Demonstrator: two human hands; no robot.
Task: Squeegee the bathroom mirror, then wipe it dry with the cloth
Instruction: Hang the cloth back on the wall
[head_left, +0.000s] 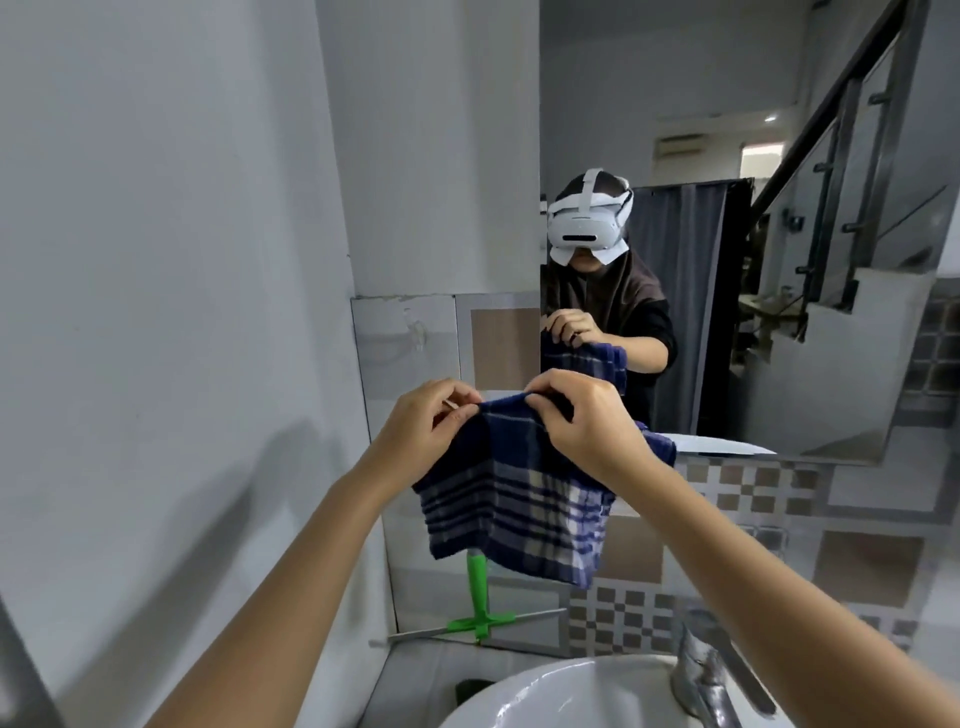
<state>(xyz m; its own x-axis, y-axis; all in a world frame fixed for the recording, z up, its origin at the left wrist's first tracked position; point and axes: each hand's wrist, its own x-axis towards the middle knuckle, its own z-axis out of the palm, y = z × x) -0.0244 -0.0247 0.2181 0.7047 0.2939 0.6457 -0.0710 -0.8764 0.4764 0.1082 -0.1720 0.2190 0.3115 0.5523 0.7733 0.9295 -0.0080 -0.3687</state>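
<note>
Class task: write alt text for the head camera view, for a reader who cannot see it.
Two bare hands, left hand and right hand, pinch the top edge of a blue plaid cloth before a bathroom mirror. A green-handled squeegee stands against the tiled wall, above a white sink and chrome tap.

white basin (550, 686), chrome tap (701, 670), tiled wall (872, 561)

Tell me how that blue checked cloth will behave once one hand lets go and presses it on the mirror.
The cloth is probably floppy: pinched at its top edge by the left hand and right hand, it hangs in soft folds. It looks light, since fingertips alone carry it. Its towel-like weave should grip the mirror rather than slip.
</note>
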